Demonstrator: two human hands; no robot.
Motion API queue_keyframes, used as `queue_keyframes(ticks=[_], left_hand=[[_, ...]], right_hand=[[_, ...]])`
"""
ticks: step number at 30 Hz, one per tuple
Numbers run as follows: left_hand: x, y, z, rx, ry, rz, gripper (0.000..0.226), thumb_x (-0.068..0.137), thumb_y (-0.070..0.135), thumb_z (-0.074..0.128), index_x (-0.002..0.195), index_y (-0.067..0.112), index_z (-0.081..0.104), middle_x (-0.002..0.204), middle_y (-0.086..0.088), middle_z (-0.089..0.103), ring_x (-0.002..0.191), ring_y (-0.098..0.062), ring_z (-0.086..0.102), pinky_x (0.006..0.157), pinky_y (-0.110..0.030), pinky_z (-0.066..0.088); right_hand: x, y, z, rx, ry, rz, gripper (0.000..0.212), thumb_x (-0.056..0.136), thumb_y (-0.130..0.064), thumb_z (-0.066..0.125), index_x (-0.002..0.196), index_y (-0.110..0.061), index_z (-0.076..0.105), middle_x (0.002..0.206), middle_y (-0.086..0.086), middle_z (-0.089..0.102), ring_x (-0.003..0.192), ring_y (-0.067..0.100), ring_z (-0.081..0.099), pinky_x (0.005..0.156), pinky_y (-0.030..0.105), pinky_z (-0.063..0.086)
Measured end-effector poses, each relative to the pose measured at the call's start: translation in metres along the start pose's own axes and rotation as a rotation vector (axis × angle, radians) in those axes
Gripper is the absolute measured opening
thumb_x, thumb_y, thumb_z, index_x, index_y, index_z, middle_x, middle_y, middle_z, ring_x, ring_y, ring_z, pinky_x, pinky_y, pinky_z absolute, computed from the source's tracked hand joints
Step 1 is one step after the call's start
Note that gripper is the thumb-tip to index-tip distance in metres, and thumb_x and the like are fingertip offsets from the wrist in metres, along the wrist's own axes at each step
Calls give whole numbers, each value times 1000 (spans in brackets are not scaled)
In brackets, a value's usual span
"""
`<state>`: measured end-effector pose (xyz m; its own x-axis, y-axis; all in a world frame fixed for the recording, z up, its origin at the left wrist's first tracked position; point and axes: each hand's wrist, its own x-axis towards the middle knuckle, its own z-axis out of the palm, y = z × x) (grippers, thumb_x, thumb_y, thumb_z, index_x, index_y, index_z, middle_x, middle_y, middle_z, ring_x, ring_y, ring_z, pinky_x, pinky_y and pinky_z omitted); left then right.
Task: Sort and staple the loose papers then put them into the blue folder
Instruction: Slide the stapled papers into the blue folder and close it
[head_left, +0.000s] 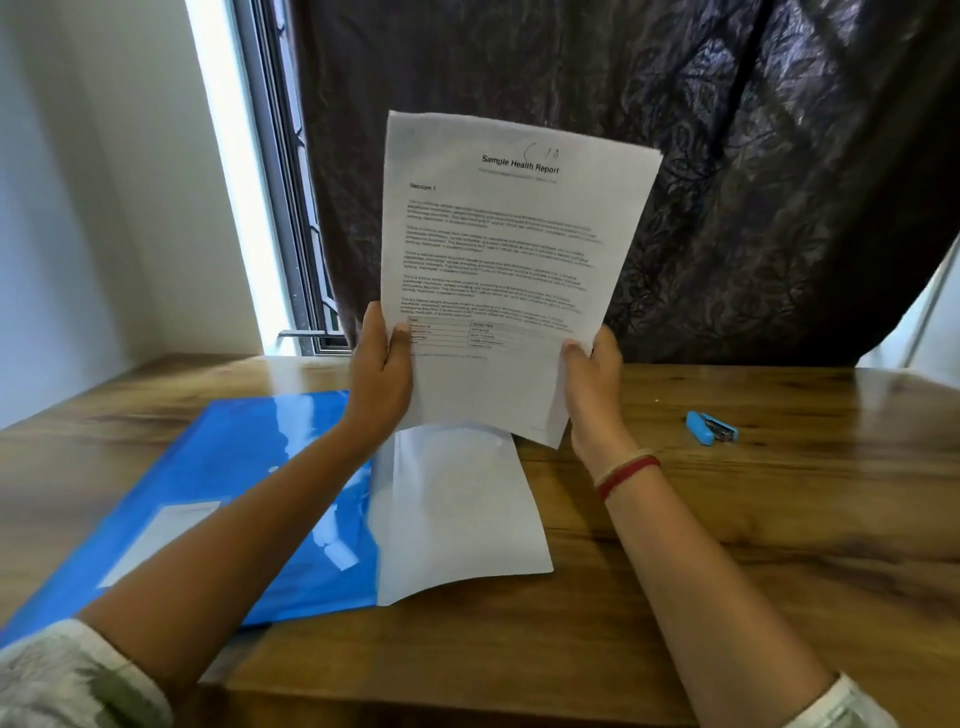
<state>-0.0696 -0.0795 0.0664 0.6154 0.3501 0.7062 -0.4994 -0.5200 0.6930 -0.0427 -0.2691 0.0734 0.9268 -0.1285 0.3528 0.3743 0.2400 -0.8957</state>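
White printed papers (511, 270), headed "Sample Health Report", stand upright mid-frame, the left hand (382, 371) and right hand (592, 374) each gripping a bottom corner. Stapling and filing look undone: more sheets (457, 509) lie below beside the blue folder (218, 493), the stapler (710, 427) right on the counter (779, 519).

Held sheets (509, 270): raised upright above the table (779, 545), between left hand (379, 374) and right hand (592, 379).
Flat sheets (457, 509): on the table, below the held sheets, their left edge apparently overlapping the folder (234, 493).
Folder: on the table, left.
Stapler (710, 427): on the table, right, apart.
Curtain (675, 156): behind.
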Motion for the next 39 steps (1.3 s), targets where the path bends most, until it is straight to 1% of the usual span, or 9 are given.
queue_keyframes(ticks=[8,13,17,20,22,25,29,32,39], left_hand=[[-22,-20,6,-34,-1,-302,35,99,4,38,132,10,48,118,1,58,105,-14,58,68,-5,44],[-21,-17,13,-19,10,-336,31,101,4,33,127,5,50,113,-3,57,91,-4,56,60,0,43],[3,-21,-3,42,-124,-334,35,89,13,41,121,9,55,117,-5,64,105,-19,61,87,-31,53],[14,-20,-17,68,-300,-494,40,86,10,46,124,12,58,117,-8,66,105,-27,64,76,-35,56],[14,-21,-24,176,-398,-588,30,94,12,46,121,10,58,109,-10,64,89,-22,62,61,-25,47],[5,-32,-42,697,-529,-492,33,100,40,45,93,10,57,91,-10,62,77,-20,53,65,-29,40],[-19,-45,-58,1171,-606,-379,47,86,60,58,69,18,45,67,3,48,75,-16,51,68,-28,37],[-16,-46,-61,1154,-643,-376,48,80,59,65,69,20,40,70,3,46,76,-15,50,68,-27,38],[10,-47,-85,830,-648,-613,40,85,45,67,76,8,53,65,-5,56,52,-16,57,51,-21,47]], right_hand=[[-9,20,4,-47,-56,30,27,97,-10,53,119,-19,42,106,-5,56,91,1,55,67,14,48],[-8,25,5,-111,-81,84,21,100,-9,45,116,-23,47,108,-4,58,94,9,57,68,17,47],[3,17,-6,-162,-138,62,29,99,-4,44,123,-16,54,107,-3,61,94,8,60,71,14,50],[8,12,-12,-263,-189,50,30,99,-3,44,124,-13,56,111,-1,61,100,14,60,81,22,50],[8,12,-14,-295,-227,108,29,99,-1,43,120,-15,57,108,0,62,95,14,61,77,23,51],[9,16,-18,-281,-228,258,28,98,4,42,115,-11,57,103,2,61,84,13,59,64,20,49],[19,26,-28,-368,-169,434,21,97,4,44,111,-4,58,122,17,60,101,30,59,91,38,48],[24,29,-39,-409,-197,556,21,97,1,45,114,-1,57,129,19,57,119,35,54,106,46,41],[24,22,-61,-425,-291,734,12,92,-11,55,104,-12,58,108,16,64,102,34,61,97,47,47]])
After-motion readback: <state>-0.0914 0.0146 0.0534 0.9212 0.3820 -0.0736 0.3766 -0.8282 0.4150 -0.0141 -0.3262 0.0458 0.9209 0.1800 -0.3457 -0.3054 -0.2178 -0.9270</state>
